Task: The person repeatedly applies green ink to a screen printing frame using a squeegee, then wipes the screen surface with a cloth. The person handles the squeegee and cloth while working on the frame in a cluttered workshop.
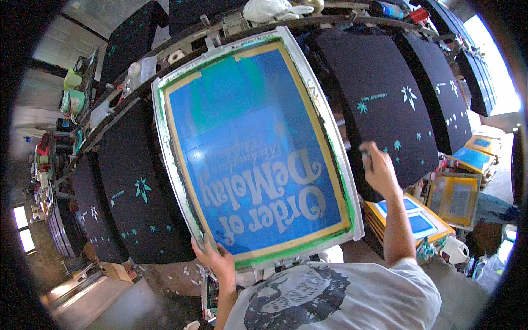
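A large silk screen (247, 104) fills the middle of the view, with blue mesh, pale mirrored lettering, green and yellow tape and a pale metal frame. My left hand (216, 259) grips the frame at its near left corner, the thumb on top and the other fingers partly hidden. To the right of the screen, my right hand (380, 169) hangs in front of a black cloth panel (379, 71) printed with small green and white leaf shapes. Its fingers are curled together, apart from the frame; whatever they may hold is too small or hidden to name.
Black printed panels (129, 192) line both sides. Behind the screen runs a rail shelf with a white plastic bag (272, 10), a calculator-like device (235, 26) and a tape roll (176, 56). Smaller yellow-edged screens (454, 198) and a white jug (455, 250) sit low at right.
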Demonstrator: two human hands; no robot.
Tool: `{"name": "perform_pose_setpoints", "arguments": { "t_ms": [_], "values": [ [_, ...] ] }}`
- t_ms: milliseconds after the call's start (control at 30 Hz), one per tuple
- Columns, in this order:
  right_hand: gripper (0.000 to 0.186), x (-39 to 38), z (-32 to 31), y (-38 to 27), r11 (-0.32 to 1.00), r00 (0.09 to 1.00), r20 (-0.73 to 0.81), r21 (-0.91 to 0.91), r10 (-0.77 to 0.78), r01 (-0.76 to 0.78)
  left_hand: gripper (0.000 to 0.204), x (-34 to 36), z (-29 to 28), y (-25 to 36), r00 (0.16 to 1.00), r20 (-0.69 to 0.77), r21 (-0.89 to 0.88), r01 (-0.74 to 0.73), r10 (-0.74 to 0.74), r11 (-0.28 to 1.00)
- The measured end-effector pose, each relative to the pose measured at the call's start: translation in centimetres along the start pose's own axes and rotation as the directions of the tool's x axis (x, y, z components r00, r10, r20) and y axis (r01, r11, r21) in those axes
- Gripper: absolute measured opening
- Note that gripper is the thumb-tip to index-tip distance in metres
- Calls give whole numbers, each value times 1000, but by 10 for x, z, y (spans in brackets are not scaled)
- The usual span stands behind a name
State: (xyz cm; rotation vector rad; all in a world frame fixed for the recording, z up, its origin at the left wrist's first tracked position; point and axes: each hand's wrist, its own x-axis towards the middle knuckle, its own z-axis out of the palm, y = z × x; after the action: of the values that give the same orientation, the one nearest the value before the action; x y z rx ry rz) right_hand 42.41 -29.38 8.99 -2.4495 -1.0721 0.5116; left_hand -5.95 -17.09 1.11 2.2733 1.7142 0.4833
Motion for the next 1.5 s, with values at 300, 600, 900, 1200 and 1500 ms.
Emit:
{"name": "perform_pose_setpoints", "arguments": {
  "t_ms": [300,600,900,1200,1500],
  "values": [
    [19,288,-12,-45,885,830,-491,219,-264,411,36,213,80,142,882,-81,-117,-472,465,874],
    [35,487,51,-63,850,678,-657,105,-330,516,48,407,155,261,790,-28,-72,-613,612,787],
    [40,528,58,-44,867,681,-645,57,-346,495,74,472,191,281,812,309,102,-546,495,832],
    [40,529,65,-41,870,838,-454,228,-302,436,73,466,207,276,819,264,173,-560,509,811],
    [33,529,77,-53,923,842,-518,233,-150,308,68,467,204,281,830,279,149,-535,483,832]
  ]
}}
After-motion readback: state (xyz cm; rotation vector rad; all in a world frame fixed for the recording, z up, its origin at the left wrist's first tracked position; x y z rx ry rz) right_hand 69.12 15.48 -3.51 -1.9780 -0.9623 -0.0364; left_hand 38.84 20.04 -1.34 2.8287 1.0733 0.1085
